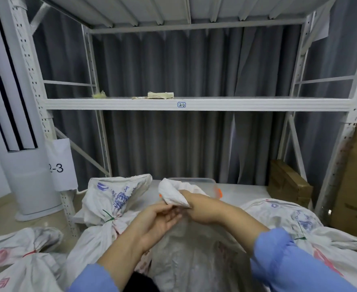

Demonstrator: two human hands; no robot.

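Note:
A white woven sack (194, 260) stands in front of me at the bottom middle. My right hand (200, 209) grips its bunched white neck (173, 191), which sticks up and to the left above the fist. My left hand (158, 222) sits just below and left of it, palm turned up, fingers reaching to the base of the bunched neck; whether they hold anything I cannot tell. Both forearms come from blue sleeves.
Tied sacks stand around: one with a green tie (110, 216) to the left, one with a red tie (24, 251) at far left, another (299, 226) on the right. A clear plastic box (203, 182) sits behind. White shelving (194, 104), cardboard boxes (289, 184) right, a floor air conditioner (15, 123) left.

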